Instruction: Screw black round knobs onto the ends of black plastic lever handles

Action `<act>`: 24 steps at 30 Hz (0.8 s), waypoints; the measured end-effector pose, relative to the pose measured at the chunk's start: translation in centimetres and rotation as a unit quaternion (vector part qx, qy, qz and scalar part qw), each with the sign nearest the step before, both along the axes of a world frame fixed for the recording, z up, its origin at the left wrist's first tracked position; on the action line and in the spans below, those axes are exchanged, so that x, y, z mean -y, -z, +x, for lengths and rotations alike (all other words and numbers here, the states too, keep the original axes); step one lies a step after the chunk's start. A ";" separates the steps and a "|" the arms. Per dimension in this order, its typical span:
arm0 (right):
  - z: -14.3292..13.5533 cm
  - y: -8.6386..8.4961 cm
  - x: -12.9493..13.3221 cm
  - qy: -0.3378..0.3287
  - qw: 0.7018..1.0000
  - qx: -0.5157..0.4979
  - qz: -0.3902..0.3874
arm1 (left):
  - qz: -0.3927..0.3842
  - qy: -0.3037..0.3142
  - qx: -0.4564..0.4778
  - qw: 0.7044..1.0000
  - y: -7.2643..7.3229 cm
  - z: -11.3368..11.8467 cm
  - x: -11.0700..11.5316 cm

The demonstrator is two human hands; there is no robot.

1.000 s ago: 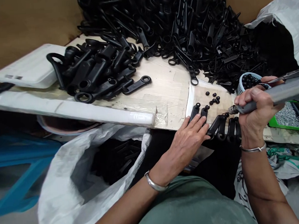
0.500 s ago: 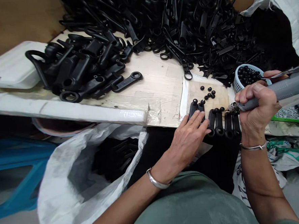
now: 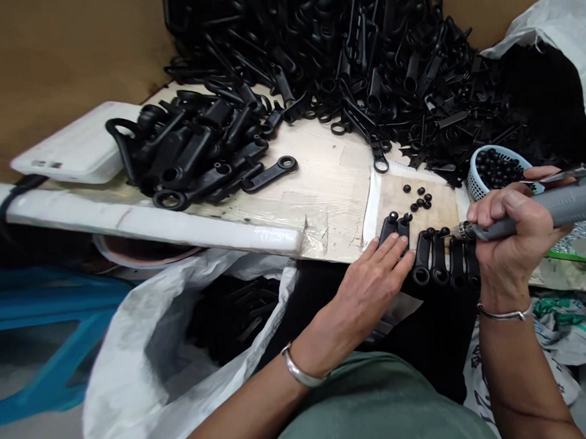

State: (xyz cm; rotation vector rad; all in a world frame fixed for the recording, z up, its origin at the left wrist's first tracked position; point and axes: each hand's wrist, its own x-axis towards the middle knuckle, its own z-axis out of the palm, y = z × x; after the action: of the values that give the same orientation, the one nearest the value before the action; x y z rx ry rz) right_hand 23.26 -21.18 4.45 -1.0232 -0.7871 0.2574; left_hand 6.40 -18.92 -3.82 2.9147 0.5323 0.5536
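Note:
My left hand [image 3: 373,277] lies with its fingers stretched over two black handle parts [image 3: 395,229] at the table's front edge. My right hand [image 3: 515,232] is wrapped round a grey power screwdriver [image 3: 570,204]. Its metal tip points left, close to the tops of several more black handles [image 3: 430,257] that stand side by side, their ringed ends over the edge. Several small black balls [image 3: 421,190] rest on the light pad [image 3: 390,186] behind the handles. A thin metal tool also shows at the fingers of my right hand.
A blue basket [image 3: 478,185] of black balls stands behind my right hand. Black parts [image 3: 302,40] are heaped at the back, with a smaller pile [image 3: 194,149] at left beside a white box [image 3: 77,143]. An open white sack [image 3: 118,363] hangs below the edge.
The whole view has shifted, so things appear lower and further right. The screwdriver stays in my right hand near the handle tops, and my left hand still rests on the two handles.

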 end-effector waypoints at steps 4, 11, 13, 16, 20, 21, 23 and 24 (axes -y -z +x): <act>0.1 0.1 -0.4 -0.027 1.000 0.003 -0.002 | 0.008 0.011 -0.012 1.000 0.1 -0.3 0.5; -1.2 0.0 -1.3 -0.032 0.999 0.000 -0.011 | 0.008 -0.008 0.006 1.000 0.7 -0.9 1.7; -1.5 0.1 -1.7 -0.030 1.000 0.002 0.000 | 0.008 -0.004 0.011 1.000 0.7 -1.0 1.7; -1.9 0.2 -2.3 -0.035 0.999 0.013 0.012 | 0.007 0.006 0.020 1.000 0.5 -0.9 1.5; -1.9 0.5 -2.9 -0.059 0.998 0.009 -0.001 | 0.002 0.015 0.016 1.000 0.4 -0.7 1.1; -2.0 0.5 -3.1 -0.063 0.998 0.008 -0.002 | 0.002 0.016 0.014 1.000 0.4 -0.7 1.1; -2.1 0.6 -3.3 -0.061 0.998 0.001 -0.013 | 0.003 0.013 0.012 1.000 0.6 -0.8 1.2; -2.2 0.6 -3.4 -0.055 0.998 -0.001 -0.021 | 0.003 0.011 0.011 1.000 0.6 -0.8 1.3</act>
State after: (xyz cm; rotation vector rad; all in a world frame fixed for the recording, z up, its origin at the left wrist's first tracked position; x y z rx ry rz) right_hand 21.08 -17.78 3.85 -1.0209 -0.8403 0.3711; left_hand 5.57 -20.18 -4.46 2.9128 0.4962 0.5836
